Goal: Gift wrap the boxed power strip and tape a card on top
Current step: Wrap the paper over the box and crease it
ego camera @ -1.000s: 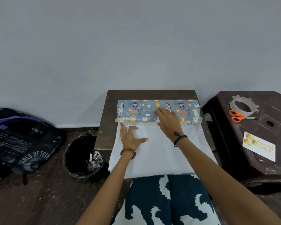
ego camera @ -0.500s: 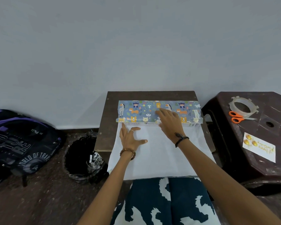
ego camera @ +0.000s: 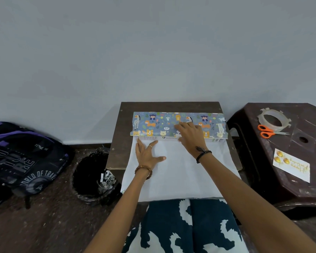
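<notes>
Almost nothing moves across the last second: the right hand stays pressed flat, fingers straight, on the blue animal-print wrapping paper flap folded over the long white power strip box. The left hand stays spread, fingers apart and straight, on the white underside of the sheet just in front of the box, fingertips at the box's near edge. Neither hand grips anything; both just press. The view shifts slightly, which looks like head motion and not object motion.

The box sits at the far part of the small dark wooden table, only a strip of its near side showing below the printed flap. The near part of the sheet hangs off the table toward the lap.

Judgement: first fold is being creased and held, with the near flap not yet brought up. Wrapping is early.

The clear tape roll, orange-handled scissors and white card with gold balloons lie untouched on the brown plastic stool at right.
</notes>
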A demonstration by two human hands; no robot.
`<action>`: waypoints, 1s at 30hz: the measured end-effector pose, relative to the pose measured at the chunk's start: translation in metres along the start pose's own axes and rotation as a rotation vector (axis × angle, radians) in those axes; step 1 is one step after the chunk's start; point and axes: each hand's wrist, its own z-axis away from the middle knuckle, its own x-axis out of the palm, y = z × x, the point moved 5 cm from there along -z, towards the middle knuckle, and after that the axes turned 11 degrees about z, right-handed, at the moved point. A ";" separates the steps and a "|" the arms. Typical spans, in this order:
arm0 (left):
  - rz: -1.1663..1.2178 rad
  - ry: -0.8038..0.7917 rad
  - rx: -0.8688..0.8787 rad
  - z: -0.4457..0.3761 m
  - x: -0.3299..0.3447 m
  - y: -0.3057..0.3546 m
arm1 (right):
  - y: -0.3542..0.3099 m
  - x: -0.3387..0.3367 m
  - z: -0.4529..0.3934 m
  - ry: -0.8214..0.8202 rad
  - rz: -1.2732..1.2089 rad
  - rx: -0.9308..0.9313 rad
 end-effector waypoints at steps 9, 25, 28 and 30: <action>0.018 0.025 -0.006 -0.003 0.002 -0.005 | 0.000 0.002 0.001 -0.019 0.032 -0.011; 0.114 0.086 0.077 -0.002 0.002 -0.003 | 0.015 -0.011 0.002 -0.089 -0.001 -0.185; 0.141 0.073 0.100 0.001 0.004 -0.003 | 0.018 -0.015 0.003 -0.122 -0.006 -0.184; 0.144 0.073 0.110 0.001 0.005 -0.004 | 0.019 -0.020 0.003 -0.120 -0.013 -0.155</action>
